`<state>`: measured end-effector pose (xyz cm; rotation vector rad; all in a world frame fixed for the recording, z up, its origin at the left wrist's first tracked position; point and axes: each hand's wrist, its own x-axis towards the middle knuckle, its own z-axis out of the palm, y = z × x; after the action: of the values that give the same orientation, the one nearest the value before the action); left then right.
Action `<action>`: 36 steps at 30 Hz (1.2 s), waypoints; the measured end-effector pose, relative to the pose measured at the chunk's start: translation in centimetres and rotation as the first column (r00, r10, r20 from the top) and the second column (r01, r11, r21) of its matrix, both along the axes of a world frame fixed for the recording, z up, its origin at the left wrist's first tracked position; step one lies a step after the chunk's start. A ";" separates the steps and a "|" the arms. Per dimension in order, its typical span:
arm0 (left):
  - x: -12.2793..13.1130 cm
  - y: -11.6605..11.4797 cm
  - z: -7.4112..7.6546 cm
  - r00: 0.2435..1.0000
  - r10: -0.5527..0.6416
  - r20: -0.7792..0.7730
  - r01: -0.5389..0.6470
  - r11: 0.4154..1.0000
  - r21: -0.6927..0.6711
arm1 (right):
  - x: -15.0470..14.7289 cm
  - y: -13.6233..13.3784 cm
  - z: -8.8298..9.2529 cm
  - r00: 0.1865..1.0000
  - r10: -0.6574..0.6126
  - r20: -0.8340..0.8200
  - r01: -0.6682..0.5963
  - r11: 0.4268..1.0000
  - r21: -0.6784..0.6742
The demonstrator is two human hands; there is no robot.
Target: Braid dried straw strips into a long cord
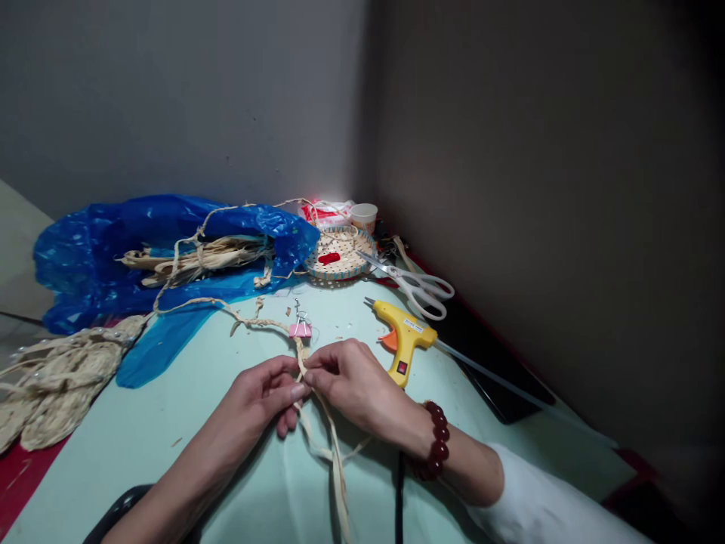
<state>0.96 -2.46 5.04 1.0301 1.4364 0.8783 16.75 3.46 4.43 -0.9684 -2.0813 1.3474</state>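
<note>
My left hand (270, 394) and my right hand (350, 385) meet at the middle of the table, both pinching pale natural fibre strands (338, 476) where they come together into a braid. Just beyond my fingertips, a pink binder clip (300, 330) grips the braid. From the clip a thin braided cord (195, 302) runs left and loops up over a blue plastic bag. Loose strand ends hang down toward me below my hands. A dark red bead bracelet (439, 442) circles my right wrist.
The blue bag (84, 257) holds a bundle of fibre strips (198, 258). Woven fibre slippers (73, 385) lie at the left edge. A yellow glue gun (408, 332), white-handled scissors (422, 291), a round woven basket (340, 253), a paper cup (364, 217) and a dark flat device (504, 381) sit right.
</note>
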 end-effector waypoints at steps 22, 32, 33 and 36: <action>1.1 -0.1 -0.9 0.971 0.184 0.155 -0.171 0.981 -0.090 | 0.5 -1.2 1.4 0.947 -0.069 0.314 -0.030 0.954 0.298; 1.3 -0.3 -1.1 0.969 0.217 0.119 -0.210 0.975 -0.067 | 0.5 -4.0 1.6 0.910 -0.097 0.403 -0.225 0.701 0.677; 1.3 -0.4 -1.0 0.966 0.214 0.146 -0.205 0.976 -0.076 | 0.4 -4.4 1.2 0.918 -0.098 0.384 -0.236 0.641 0.730; 1.4 -0.7 -0.8 0.947 0.210 0.242 -0.188 0.976 -0.110 | -0.1 -5.1 -0.1 0.938 -0.091 0.334 -0.253 0.480 0.840</action>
<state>2.34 -3.15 4.21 0.6886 1.3623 1.0451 16.69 -1.60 4.34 -0.6175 -2.6098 -0.0529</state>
